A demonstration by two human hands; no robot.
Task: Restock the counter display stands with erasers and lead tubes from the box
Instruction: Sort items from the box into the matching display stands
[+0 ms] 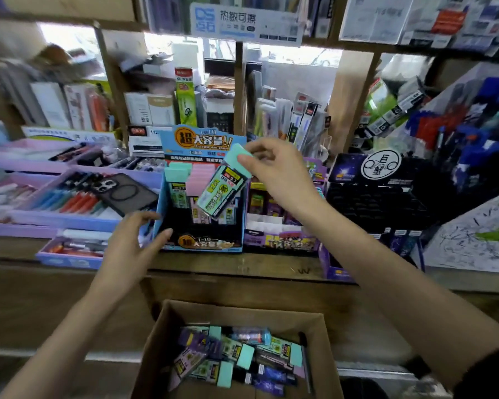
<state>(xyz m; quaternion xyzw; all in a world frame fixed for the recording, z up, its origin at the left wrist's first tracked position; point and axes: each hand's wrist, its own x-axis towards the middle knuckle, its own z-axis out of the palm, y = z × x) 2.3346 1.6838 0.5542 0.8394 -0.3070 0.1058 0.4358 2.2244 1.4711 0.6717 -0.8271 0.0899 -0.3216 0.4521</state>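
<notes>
My right hand (pixel 280 174) pinches the mint-green cap of a lead tube (pixel 224 185), which hangs tilted above the blue counter display stand (pixel 167 228). Mint- and pink-capped tubes (pixel 190 175) stand in the stand's back rows; its front part is dark. My left hand (pixel 139 240) rests against the stand's left front corner, fingers relaxed. Below, the open cardboard box (pixel 167 326) holds several lead tubes and erasers (pixel 236 358) in green, purple and blue.
A purple display stand (pixel 283 240) sits right of the blue one, and a black stand (pixel 378 197) farther right. Purple trays of pens (pixel 69 220) with a phone (pixel 118 194) lie to the left. Shelves of stationery rise behind the wooden counter (pixel 242 266).
</notes>
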